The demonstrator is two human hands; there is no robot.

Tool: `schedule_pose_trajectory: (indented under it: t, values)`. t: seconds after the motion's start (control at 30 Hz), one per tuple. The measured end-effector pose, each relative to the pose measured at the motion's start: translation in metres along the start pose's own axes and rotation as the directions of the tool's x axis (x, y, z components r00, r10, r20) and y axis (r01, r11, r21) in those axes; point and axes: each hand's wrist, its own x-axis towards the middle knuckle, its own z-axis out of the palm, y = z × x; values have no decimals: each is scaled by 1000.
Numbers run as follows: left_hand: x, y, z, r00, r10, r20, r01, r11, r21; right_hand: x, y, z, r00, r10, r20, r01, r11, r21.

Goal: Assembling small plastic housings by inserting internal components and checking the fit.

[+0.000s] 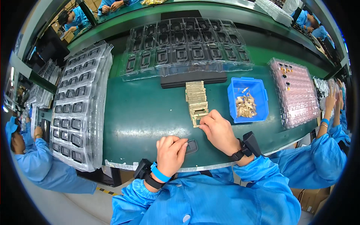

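My left hand [170, 153] is closed near the table's front edge, with thumb and fingertips at the left side of a small dark rectangular frame [192, 146]. Part of that frame is hidden behind the fingers. Farther off and to the right, my right hand [218, 131] pinches the edge of a thin beige rectangular frame [196, 120]. This piece lies at the near end of an overlapping row of beige frames [196, 93]. Right of the row stands a blue bin [231, 98] with a heap of small beige strips [245, 106] in it.
Clear plastic trays [84, 90] of dark frames are stacked at the left. Another such tray [189, 45] rests on a black box [170, 83] at the back. A pink tray stack [296, 93] stands at the right. Co-workers in blue [32, 146] sit on both sides.
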Motion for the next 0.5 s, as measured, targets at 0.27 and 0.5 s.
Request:
schedule_pose_trajectory:
  t: [0.27, 0.5]
  values:
    - [1, -1, -1, 1000, -11, 25, 11, 1000, 1, 4, 2, 7, 994, -106, 32, 109, 985, -131]
    - [12, 5, -7, 998, -49, 32, 50, 998, -46, 3, -3, 3, 975, -220, -28, 202, 933, -298]
